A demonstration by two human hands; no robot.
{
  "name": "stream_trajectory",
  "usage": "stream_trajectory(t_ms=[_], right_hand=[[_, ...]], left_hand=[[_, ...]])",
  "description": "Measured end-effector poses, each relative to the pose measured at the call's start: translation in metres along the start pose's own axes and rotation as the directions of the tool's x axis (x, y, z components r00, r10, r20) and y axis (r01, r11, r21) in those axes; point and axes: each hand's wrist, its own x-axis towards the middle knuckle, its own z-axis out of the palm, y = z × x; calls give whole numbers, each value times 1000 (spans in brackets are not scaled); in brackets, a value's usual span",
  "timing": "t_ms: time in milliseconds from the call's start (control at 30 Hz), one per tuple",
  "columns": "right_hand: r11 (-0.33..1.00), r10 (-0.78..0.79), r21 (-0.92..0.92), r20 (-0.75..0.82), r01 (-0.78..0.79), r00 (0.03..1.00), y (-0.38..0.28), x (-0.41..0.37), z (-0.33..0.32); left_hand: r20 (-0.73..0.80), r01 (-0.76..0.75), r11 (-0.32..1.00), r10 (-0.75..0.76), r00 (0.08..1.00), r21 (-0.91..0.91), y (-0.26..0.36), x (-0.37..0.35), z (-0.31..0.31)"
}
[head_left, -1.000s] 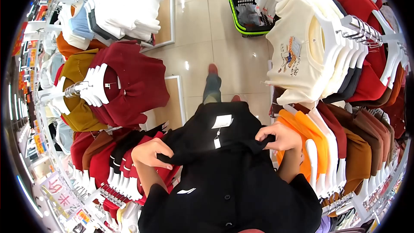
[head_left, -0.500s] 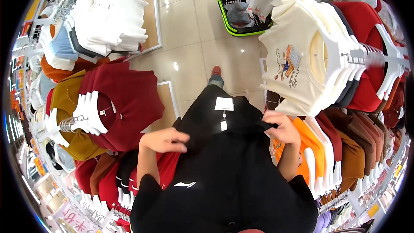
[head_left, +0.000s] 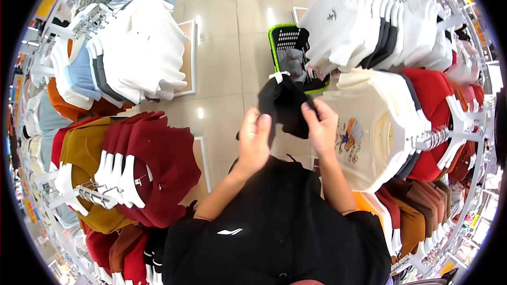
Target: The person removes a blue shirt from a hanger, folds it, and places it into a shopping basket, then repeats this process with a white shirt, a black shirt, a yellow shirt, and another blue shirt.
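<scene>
A black garment (head_left: 285, 106), bunched up, is held out in front of my chest between both hands; its exact kind does not show. A white tag (head_left: 279, 76) sticks up at its far edge. On its left side my left hand (head_left: 255, 136) is closed, thumb on top. My right hand (head_left: 320, 125) grips its right side the same way. Just beyond the garment, on the floor, stands a black shopping basket (head_left: 272, 48) with a green rim and grey items inside.
Racks stand on both sides: maroon tops (head_left: 177, 153) and white tops (head_left: 153, 47) at left, cream tops (head_left: 359, 126), white shirts (head_left: 332, 21) and red tops (head_left: 422, 89) at right. A tiled aisle (head_left: 219, 74) runs between them.
Both hands have lifted and moved forward and closer together. The garment, earlier spread low before my body with my left hand off it, is now gathered between both hands. The view has shifted too.
</scene>
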Motion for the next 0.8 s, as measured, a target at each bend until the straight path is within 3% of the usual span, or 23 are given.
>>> stream_trajectory(t_ms=[100,133,200,400,533,633,767,800], right_hand=[[999,45,-11,128,-44,991,-7,0,34],[1000,-4,-3,139,5,990,-1,4,43],[1000,-15,-18,159,18,987,5,13,51],[998,-56,22,108,54,993,3,33,77],[997,-14,75,134,4,991,4,48,88],[993,0,114,147,-17,989,3,58,100],[977,-1,203,333,-71,943,9,68,114],[991,-67,134,372,17,926,9,74,116]], left_hand=[[92,26,999,-28,995,28,7,16,6],[74,-100,978,88,993,183,10,22,5],[107,-123,945,95,990,304,25,33,-3],[115,-128,856,81,990,500,34,53,-18],[117,-204,795,167,979,572,32,65,-25],[113,-347,706,357,927,617,27,76,-27],[162,-411,616,419,893,672,24,88,-39],[154,-401,612,415,897,682,25,92,-40]])
